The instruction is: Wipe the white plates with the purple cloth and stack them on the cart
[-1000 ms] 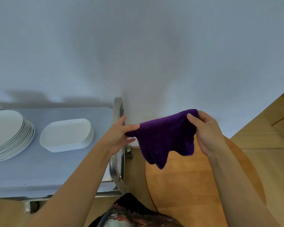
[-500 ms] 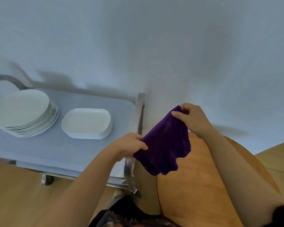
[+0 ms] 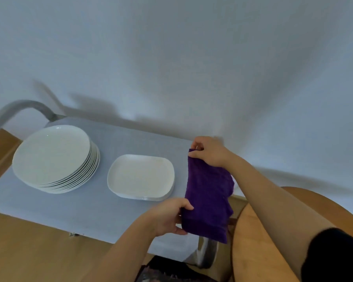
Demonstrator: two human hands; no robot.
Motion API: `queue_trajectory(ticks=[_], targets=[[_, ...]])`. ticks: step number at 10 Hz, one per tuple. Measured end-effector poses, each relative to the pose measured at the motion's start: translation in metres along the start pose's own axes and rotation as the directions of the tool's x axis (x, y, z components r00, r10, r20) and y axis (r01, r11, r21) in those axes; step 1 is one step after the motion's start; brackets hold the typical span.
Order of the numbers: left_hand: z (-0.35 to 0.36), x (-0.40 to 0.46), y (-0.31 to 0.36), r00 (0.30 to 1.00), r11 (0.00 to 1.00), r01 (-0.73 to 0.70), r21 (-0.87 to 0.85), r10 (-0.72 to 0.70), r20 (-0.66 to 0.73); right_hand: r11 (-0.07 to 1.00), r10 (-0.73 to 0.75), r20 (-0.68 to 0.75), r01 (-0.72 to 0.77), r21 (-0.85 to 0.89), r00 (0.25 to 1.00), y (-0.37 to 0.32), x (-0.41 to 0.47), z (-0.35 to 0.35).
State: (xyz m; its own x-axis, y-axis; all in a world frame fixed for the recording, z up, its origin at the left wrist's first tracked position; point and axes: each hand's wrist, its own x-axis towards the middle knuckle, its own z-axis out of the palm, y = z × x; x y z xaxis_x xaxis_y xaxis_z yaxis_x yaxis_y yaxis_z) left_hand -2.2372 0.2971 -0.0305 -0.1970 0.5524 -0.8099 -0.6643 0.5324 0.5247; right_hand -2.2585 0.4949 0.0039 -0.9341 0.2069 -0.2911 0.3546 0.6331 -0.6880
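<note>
- The right hand [image 3: 209,152] pinches the cloth's [image 3: 209,197] top corner; the left hand [image 3: 168,217] grips its lower edge, likely stretching it flat to fold into a wiping pad.
- Left of the grip, round plates [image 3: 53,157] and square plates [image 3: 141,177] sit stacked on the cart [image 3: 80,210], within reach.

A plain white wall [image 3: 192,58] fills everything above and beyond the hands, crossed by soft grey shadows. Wooden flooring [image 3: 25,251] shows below and to the left of the hands. A round wooden table [image 3: 253,231] lies under the right forearm, at lower right. Light is even and diffuse, with a faint bright patch on the wall.
</note>
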Motion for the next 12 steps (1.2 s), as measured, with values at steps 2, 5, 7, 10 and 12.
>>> queue_trajectory(ticks=[2,5,7,10,12], targets=[[-0.008,0.023,-0.007,0.986,0.977,0.162,0.136,-0.166,0.021,0.979,0.012,0.082,0.006,-0.205,0.997,0.007,0.021,0.038],[0.043,0.033,0.003,0.942,0.904,-0.334,0.266,0.330,0.063,0.878,-0.329,-0.394,0.125,-0.462,0.858,0.014,-0.001,0.028],[0.075,0.043,0.000,0.835,0.568,-0.345,0.747,0.549,-0.032,0.884,0.322,-0.232,-0.204,0.420,0.918,0.068,-0.057,0.039],[0.073,0.047,0.009,0.814,0.474,-0.299,0.828,0.579,-0.037,0.943,0.305,-0.516,-0.178,0.282,0.800,0.077,-0.045,0.041],[0.053,0.041,-0.003,0.830,0.640,-0.449,0.623,0.558,0.024,0.927,0.374,-0.570,-0.278,0.252,0.732,0.074,-0.048,0.046]])
